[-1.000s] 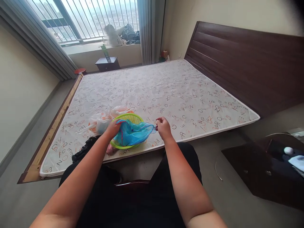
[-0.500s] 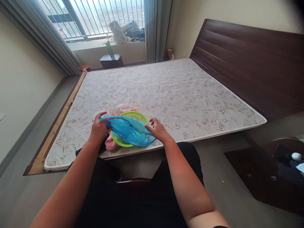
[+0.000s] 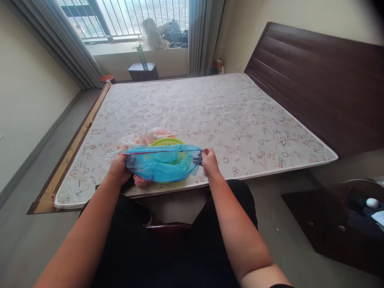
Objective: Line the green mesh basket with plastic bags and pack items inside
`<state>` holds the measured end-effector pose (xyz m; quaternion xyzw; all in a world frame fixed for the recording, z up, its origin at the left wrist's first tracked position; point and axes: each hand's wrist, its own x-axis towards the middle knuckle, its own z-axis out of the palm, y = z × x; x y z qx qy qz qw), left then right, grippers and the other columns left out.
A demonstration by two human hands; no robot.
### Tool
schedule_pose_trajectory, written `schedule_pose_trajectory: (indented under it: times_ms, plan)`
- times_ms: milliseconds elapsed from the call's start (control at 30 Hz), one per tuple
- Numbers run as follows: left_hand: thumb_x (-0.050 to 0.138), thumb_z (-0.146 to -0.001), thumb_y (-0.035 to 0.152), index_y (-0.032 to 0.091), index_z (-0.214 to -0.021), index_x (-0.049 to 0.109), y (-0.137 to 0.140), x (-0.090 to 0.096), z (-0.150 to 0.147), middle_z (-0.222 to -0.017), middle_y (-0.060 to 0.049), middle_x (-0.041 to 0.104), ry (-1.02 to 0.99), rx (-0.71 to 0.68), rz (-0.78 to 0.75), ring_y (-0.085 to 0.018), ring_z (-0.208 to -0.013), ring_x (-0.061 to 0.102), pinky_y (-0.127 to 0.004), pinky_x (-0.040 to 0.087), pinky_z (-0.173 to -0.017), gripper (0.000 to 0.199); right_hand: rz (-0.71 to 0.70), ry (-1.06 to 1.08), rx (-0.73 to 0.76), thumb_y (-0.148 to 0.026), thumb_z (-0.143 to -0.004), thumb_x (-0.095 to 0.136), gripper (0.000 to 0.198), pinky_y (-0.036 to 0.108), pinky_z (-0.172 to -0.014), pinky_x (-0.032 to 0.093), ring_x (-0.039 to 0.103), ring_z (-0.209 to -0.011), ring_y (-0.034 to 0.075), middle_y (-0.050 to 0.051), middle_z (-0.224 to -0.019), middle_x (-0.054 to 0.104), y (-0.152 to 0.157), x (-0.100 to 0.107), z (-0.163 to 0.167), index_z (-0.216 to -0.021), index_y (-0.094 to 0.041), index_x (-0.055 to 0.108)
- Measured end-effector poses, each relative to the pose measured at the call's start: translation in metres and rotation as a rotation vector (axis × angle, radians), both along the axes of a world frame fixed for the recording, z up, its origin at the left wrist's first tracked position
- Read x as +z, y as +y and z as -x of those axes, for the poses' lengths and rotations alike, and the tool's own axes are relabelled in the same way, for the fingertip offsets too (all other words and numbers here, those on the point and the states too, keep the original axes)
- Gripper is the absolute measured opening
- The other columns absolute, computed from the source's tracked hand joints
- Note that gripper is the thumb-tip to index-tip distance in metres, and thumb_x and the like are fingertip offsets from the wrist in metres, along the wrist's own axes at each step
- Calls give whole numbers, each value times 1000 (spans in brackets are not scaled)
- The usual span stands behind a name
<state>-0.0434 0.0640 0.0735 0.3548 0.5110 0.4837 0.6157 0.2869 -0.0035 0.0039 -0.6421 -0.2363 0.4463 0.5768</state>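
Note:
A thin, translucent blue plastic bag (image 3: 162, 166) with a red drawstring edge is stretched sideways between my hands. My left hand (image 3: 119, 168) grips its left end, and my right hand (image 3: 209, 162) pinches its right end. Behind and beneath the bag is a yellow-green mesh basket (image 3: 166, 142), mostly covered by it. A pink cloth (image 3: 140, 182) lies by the basket's lower left, near my left hand. Crumpled clear plastic with orange marks (image 3: 135, 140) rests on the mattress behind my left hand.
A bare mattress (image 3: 180, 104) printed with letters spreads before me, with a dark wooden headboard (image 3: 318, 68) at right. A dark cabinet (image 3: 333, 228) stands at lower right. By the window are a nightstand (image 3: 143, 73) and a red stool (image 3: 107, 78).
My hands have moved apart, pulling the bag's rim from a loose, sagging loop into a nearly straight line. My right hand has shifted right. The view has turned slightly.

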Motion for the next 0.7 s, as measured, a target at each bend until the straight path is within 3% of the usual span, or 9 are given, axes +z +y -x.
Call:
schedule_pose_trajectory:
  times_ms: [100,200,333,400,500,567,633,700]
  plan:
    - [68,-88,30,15,-110,71,-2,-22,11,-99,-7,79,-72,-10,129,-20,-85,75,-29,63,-78,27,-55,361,-16,-36,-91,64,21,29,-67,57,65,-72,15,-3,-80,62,3,-2,5,-95,-25,47]
    - [61,-94,28,15,-108,70,-4,-46,22,-95,-8,79,-130,-3,235,-19,-83,75,-29,63,-78,21,-121,440,93,-46,-88,69,28,29,-72,58,66,-74,15,-2,-82,66,2,-8,9,-95,-23,53]
    - [57,-96,35,14,-104,71,-7,-70,34,-92,-12,77,-53,-88,362,-23,-78,75,-34,64,-70,26,38,81,307,-54,-80,75,39,25,-60,49,60,-67,15,-1,-79,66,-2,-27,8,-92,-21,59]
    - [63,-92,37,15,-95,71,-8,-77,40,-80,-11,74,53,-171,401,-24,-69,72,-36,62,-64,24,151,-116,372,-55,-80,75,39,25,-56,43,57,-64,14,-1,-74,65,-2,-36,7,-87,-20,60]
    - [76,-78,37,17,-72,67,-11,-84,48,-58,-6,62,336,-369,412,-19,-49,59,-30,50,-47,22,213,-222,345,-57,-83,69,39,25,-57,41,56,-64,14,0,-76,66,0,-44,6,-89,-19,60]
    - [78,-73,42,17,-66,66,-13,-87,51,-56,-5,60,548,-522,394,-18,-45,53,-29,43,-43,29,222,-259,313,-57,-84,67,40,25,-59,43,59,-68,16,2,-83,69,1,-43,5,-93,-19,61]
    - [78,-70,50,15,-71,72,-14,-88,52,-62,-7,66,662,-613,375,-21,-52,57,-32,47,-49,36,243,-273,365,-60,-89,60,43,27,-65,48,65,-77,19,6,-93,74,-1,-39,4,-99,-19,65]
    - [81,-63,54,15,-79,77,-14,-88,51,-73,-10,73,703,-644,346,-27,-67,66,-39,56,-64,42,251,-278,534,-61,-93,55,46,31,-76,53,70,-93,23,9,-108,77,-5,-32,1,-108,-20,69]
